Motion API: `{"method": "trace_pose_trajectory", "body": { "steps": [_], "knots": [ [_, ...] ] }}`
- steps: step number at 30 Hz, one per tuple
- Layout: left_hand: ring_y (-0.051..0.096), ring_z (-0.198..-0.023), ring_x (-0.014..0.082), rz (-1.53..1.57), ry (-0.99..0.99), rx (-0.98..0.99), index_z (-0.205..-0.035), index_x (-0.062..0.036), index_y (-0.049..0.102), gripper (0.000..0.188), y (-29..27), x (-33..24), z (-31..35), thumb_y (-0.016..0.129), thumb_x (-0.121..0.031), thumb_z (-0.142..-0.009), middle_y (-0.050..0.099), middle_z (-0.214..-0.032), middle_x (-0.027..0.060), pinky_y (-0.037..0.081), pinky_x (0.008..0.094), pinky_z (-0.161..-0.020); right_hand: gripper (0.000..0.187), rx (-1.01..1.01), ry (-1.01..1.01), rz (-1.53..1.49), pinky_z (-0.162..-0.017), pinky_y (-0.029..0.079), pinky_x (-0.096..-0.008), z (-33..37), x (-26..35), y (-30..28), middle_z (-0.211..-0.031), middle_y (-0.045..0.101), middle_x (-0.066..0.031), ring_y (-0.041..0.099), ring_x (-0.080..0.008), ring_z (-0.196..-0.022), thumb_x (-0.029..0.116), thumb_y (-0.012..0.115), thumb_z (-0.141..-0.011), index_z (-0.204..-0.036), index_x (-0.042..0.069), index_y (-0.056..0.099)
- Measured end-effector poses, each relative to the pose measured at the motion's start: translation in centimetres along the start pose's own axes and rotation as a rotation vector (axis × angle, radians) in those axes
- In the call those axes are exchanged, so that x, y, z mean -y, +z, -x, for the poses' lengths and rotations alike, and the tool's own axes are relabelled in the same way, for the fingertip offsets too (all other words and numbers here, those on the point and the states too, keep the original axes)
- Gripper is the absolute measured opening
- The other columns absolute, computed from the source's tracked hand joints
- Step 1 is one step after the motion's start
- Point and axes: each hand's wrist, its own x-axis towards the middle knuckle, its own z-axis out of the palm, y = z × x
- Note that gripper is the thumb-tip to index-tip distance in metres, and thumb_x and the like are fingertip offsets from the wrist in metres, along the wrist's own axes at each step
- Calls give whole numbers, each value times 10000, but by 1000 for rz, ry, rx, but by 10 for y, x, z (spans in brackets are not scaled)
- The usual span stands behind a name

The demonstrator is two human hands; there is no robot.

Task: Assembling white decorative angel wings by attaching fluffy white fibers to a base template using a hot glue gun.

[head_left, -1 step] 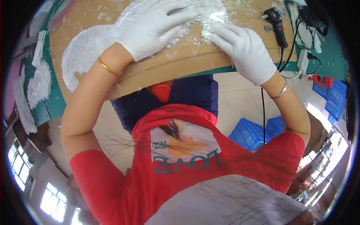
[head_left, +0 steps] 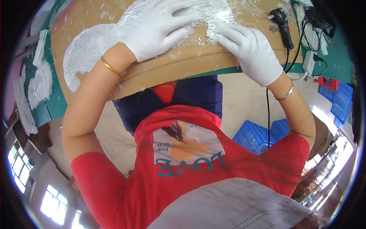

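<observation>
A white woven fabric piece (head_left: 114, 38) lies flat on a brown cardboard sheet (head_left: 183, 65) that covers the desk, stretching from the sheet's left part toward its middle. The left hand (head_left: 156, 26), gloved, rests on it with fingers spread wide. The right hand (head_left: 251, 53), also gloved, lies flat just beside, fingertips on the fabric's right end. Both sit near the sheet's near edge. A black corded tool (head_left: 284, 26) lies toward the right edge; loose threads litter the bare cardboard between.
</observation>
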Motion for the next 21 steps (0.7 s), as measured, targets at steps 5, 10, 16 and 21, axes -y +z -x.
{"method": "trace_pose_trajectory", "body": {
  "steps": [5, 10, 16, 21],
  "knots": [
    [559, -1242, 336, -228, 144, -189, -1274, -143, 662, 353, 28, 13, 7, 634, -281, -951, 616, -1304, 173, 406, 482, -1085, 401, -109, -41, -143, -935, 526, -409, -22, -7, -18, -1251, 682, -90, 647, -325, -1150, 3, 622, -791, -1183, 75, 669],
    [528, -1304, 268, -414, 0, -122, -1312, -240, 638, 362, 22, 0, 27, 594, -308, -959, 614, -1318, 105, 345, 520, -1151, 483, -185, -53, -171, -930, 525, -449, -33, 9, -12, -1246, 691, -146, 659, -361, -1126, -79, 594, -775, -1232, 65, 658],
    [622, -1106, 281, -441, -210, -640, -1144, -133, 710, 276, -32, -54, 111, 628, -238, -902, 689, -1140, 80, 446, 456, -972, 600, -168, 19, -160, -971, 500, -433, -43, 16, -40, -1260, 692, -147, 658, -362, -1136, -131, 538, -746, -1305, 54, 654],
    [613, -1137, 361, -529, -439, -781, -1260, -23, 675, 408, -32, -26, 240, 629, 2, -855, 681, -1213, 151, 453, 443, -967, 553, -199, -22, -299, -952, 504, -429, -58, 61, -38, -1218, 708, -132, 667, -354, -1122, -104, 569, -741, -1259, 65, 669]
  ]
}}
